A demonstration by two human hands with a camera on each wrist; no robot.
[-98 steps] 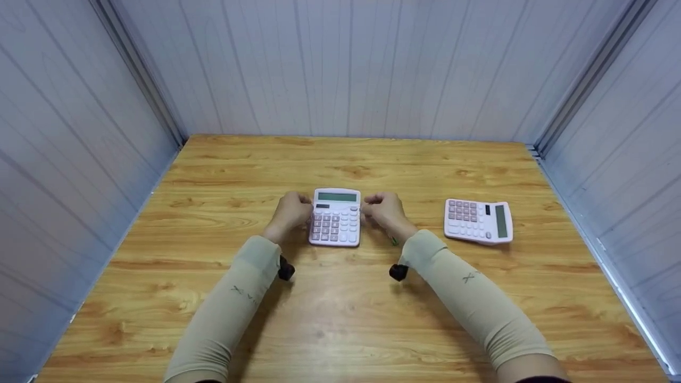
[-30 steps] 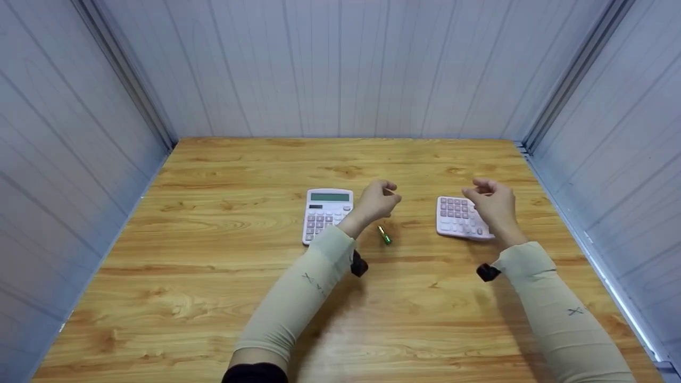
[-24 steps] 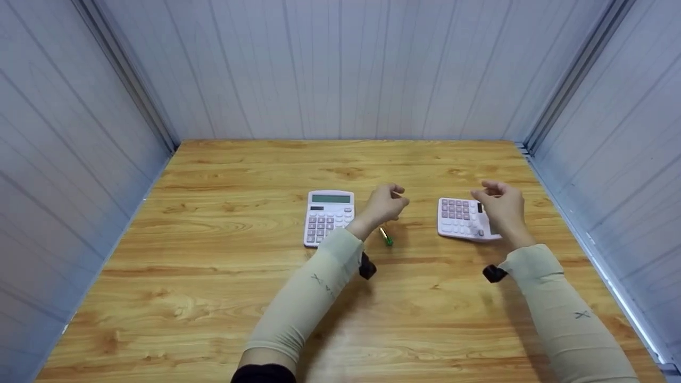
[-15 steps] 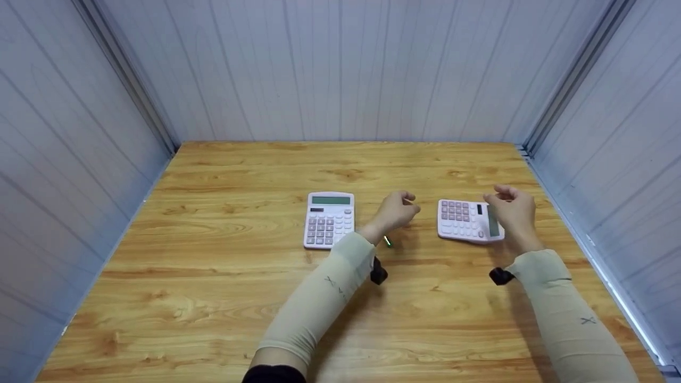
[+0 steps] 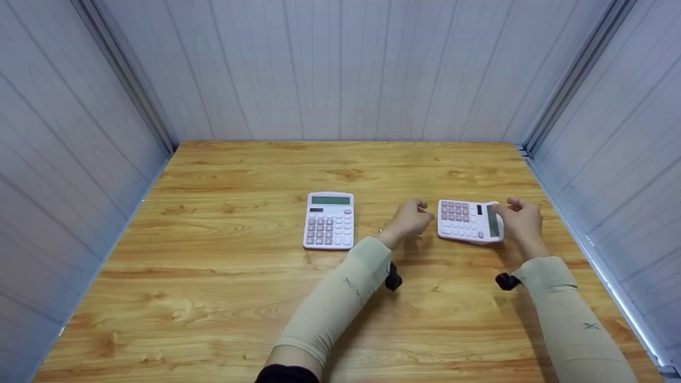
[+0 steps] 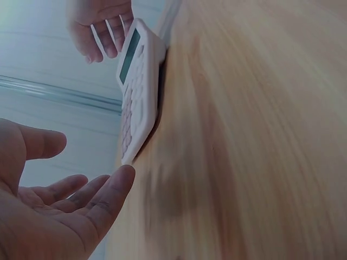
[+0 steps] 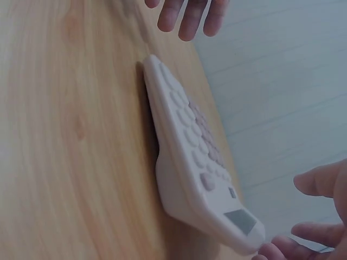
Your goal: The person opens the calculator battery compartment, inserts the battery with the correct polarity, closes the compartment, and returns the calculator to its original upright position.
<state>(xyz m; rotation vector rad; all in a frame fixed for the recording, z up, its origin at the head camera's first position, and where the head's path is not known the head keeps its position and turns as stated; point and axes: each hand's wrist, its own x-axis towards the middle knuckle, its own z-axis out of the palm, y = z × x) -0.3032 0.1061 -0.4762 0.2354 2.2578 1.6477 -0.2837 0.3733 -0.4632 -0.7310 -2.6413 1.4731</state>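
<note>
The right-hand calculator (image 5: 460, 221), pale pink with a grey display, lies turned sideways on the wooden table between both hands. My left hand (image 5: 409, 219) hovers just off its keypad end, thumb and fingers spread apart. In the left wrist view, a fingertip of the left hand (image 6: 65, 211) overlaps the near corner of the calculator (image 6: 138, 97). At the display end is my right hand (image 5: 524, 222), fingers loosely bent. From the right wrist, the fingertips of the right hand (image 7: 320, 233) appear right at the edge of the calculator (image 7: 198, 168), the thumb held away from it.
A second, similar calculator (image 5: 329, 229) lies upright-facing left of the left hand. The small green cylinder seen earlier is almost wholly hidden by the left wrist. Pale panelled walls (image 5: 340, 69) enclose the wooden table (image 5: 213, 266) at the back and sides.
From beside the left calculator, both hands have moved right to the other calculator's two ends, lowering in the last second. The left calculator stays put; the left wrist now covers the green cylinder.
</note>
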